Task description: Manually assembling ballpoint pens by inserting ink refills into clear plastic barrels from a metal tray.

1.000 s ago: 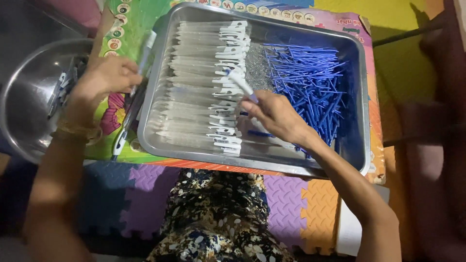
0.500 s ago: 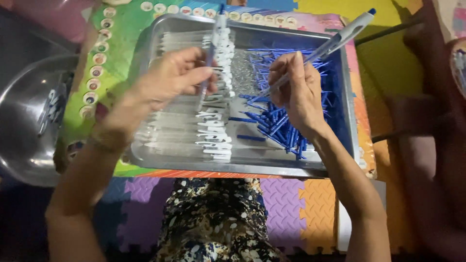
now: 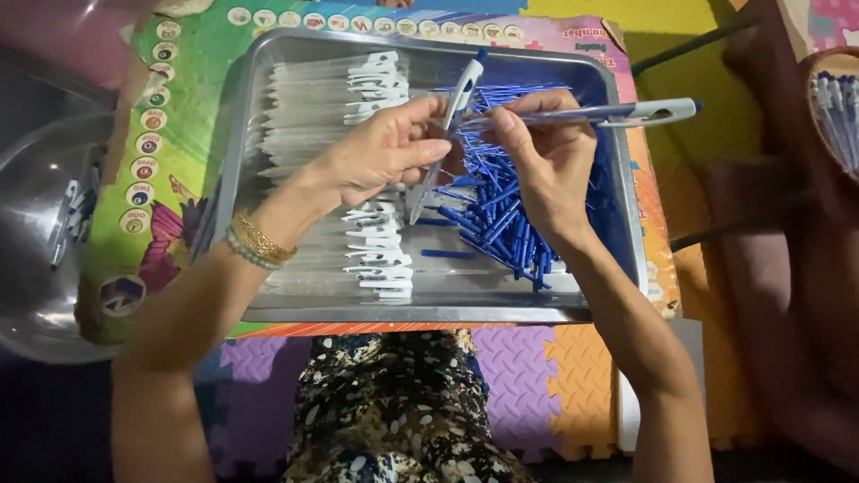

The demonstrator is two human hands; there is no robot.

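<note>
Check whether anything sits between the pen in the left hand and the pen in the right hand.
Nothing visible does. The left hand holds its pen upright and the right hand holds its pen level; only open air above the tray separates them.

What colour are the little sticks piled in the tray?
Blue. The pile of pen refills shows clearly in the head view.

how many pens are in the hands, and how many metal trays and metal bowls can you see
Clear pens with white caps held in hands: 2, one in the left hand (pen) and one in the right hand (pen)
Rectangular metal tray: 1
Round metal bowl: 1
Total: 4
The loose blue pieces and stacked clear barrels in the tray are too many to count.
</note>
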